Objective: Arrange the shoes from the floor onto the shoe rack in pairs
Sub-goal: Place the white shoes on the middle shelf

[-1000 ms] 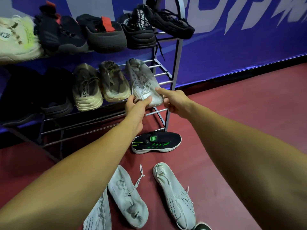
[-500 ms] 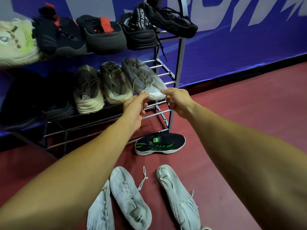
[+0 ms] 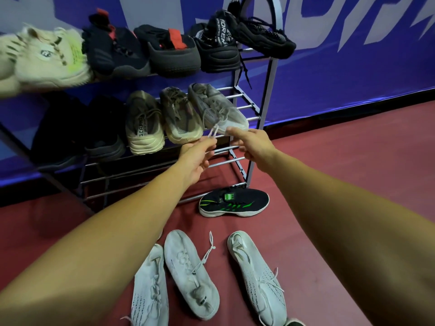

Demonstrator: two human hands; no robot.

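A grey sneaker lies on the middle shelf of the metal shoe rack, at its right end, next to a beige pair. My right hand has a fingertip at the grey sneaker's toe. My left hand is just below the toe, fingers apart, with the dangling lace at its fingertips. On the floor lie a black sneaker with green stripes and three white sneakers.
The top shelf holds a cream shoe and several black shoes. Two dark shoes sit at the middle shelf's left. The bottom shelf bars are bare. A blue banner wall stands behind, with red floor to the right.
Both hands set the grey sneaker down on the middle shelf, turned its toe outward, and let go. They have drawn back slightly to its front edge.
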